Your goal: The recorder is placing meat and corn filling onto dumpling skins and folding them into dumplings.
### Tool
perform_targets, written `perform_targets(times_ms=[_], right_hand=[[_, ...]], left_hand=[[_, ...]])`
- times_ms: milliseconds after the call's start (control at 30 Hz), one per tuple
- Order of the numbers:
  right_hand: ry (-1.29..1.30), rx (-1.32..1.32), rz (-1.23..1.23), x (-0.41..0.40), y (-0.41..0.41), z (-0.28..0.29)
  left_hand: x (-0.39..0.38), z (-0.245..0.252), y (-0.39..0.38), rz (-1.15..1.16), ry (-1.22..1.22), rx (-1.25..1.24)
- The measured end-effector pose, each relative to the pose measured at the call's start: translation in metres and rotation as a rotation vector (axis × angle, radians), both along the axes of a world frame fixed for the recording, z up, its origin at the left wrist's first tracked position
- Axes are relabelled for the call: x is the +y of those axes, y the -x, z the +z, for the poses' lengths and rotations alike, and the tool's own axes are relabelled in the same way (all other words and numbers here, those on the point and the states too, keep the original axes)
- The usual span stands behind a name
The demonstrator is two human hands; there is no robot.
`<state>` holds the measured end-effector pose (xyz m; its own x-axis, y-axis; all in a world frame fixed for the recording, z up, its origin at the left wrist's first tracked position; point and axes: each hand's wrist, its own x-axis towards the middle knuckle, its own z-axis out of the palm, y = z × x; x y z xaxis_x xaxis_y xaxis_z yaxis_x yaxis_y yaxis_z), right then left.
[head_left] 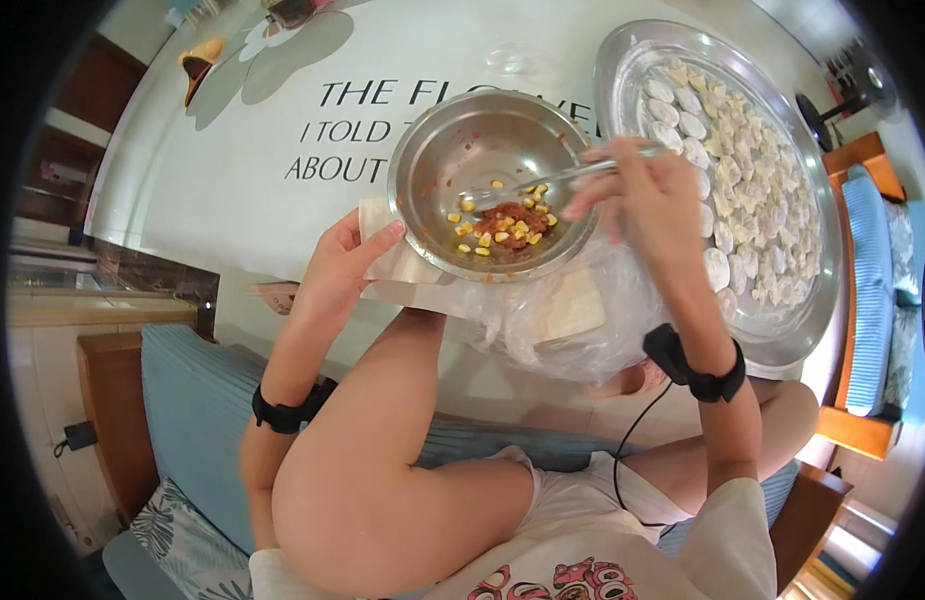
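A steel mixing bowl [492, 135] holds reddish minced filling [513, 223] with yellow corn kernels [462, 229]. My right hand [642, 187], slightly blurred, grips a metal utensil [560, 174] whose end reaches into the bowl near the corn. At the bowl's left rim, my left hand [361, 251] holds a pale dumpling wrapper [380, 262] between thumb and fingers. Below the bowl, more square wrappers [575, 304] lie in a clear plastic bag [507, 322]. To the right, a large oval metal tray [815, 330] carries rows of floured round and folded dumplings [732, 172].
The white table [230, 187] bears printed lettering and a flower pattern. A yellow and brown object [198, 67] lies at its upper left. Bent legs and a blue-cushioned wooden seat [192, 390] are below the table edge. A black cable [624, 442] hangs from the right wristband.
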<state>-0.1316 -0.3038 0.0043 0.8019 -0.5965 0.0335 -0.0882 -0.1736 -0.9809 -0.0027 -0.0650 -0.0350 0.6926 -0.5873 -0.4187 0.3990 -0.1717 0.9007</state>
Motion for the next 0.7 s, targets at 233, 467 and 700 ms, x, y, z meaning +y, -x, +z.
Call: perform_targets(times_ms=[233, 467, 700], right_hand=[[0.123, 0.15, 0.086, -0.013, 0.01, 0.011], [0.147, -0.075, 0.064, -0.034, 0.014, 0.002], [-0.059, -0.033, 0.185, -0.019, 0.029, -0.013]], left_hand=[[-0.004, -0.001, 0.003, 0.006, 0.03, -0.025], [-0.005, -0.004, 0.004, 0.03, 0.07, -0.05], [-0.004, -0.007, 0.005, 0.033, 0.102, -0.027]])
